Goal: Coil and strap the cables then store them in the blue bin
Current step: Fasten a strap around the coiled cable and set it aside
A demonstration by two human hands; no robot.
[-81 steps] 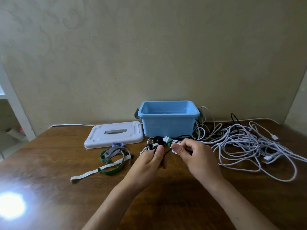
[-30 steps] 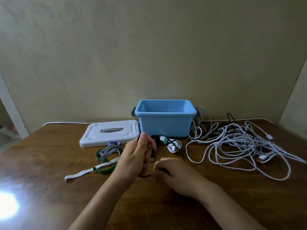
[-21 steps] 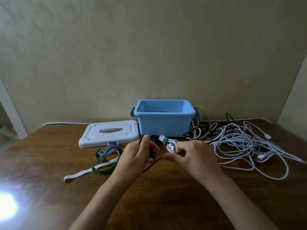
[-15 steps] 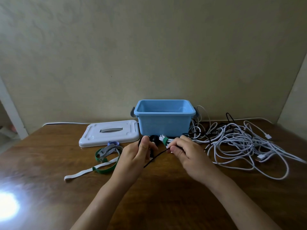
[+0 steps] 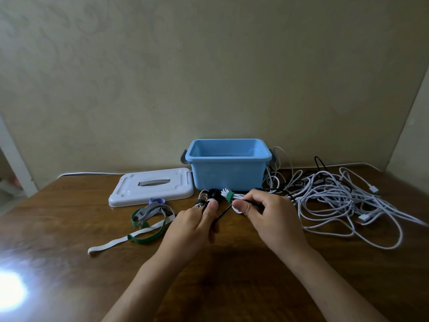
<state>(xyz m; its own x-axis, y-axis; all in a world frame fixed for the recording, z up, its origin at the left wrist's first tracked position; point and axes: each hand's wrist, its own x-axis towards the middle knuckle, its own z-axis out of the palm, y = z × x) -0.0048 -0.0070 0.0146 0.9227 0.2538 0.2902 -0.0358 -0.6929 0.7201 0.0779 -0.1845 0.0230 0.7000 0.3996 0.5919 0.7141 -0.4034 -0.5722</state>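
An open blue bin [image 5: 228, 175] stands at the back of the wooden table. Just in front of it my left hand [image 5: 193, 225] pinches one end of a thin black cable [image 5: 222, 213], and my right hand [image 5: 267, 212] grips the same cable a little to the right. The cable runs taut between both hands and trails on into a tangle of white cables [image 5: 336, 196] at the right. Behind my fingers lie a white coil bound by a green strap [image 5: 229, 195] and a small black coil [image 5: 213, 194].
The bin's white lid [image 5: 151, 187] lies flat to the left of the bin. Loose straps [image 5: 144, 219], green, grey and white, lie in front of the lid. A bright glare spot [image 5: 9, 291] sits at the table's near left. A wall rises behind the table.
My right hand slid along the black cable from near the table's front back up toward the bin, pulling the cable taut. My left hand kept its grip in place.
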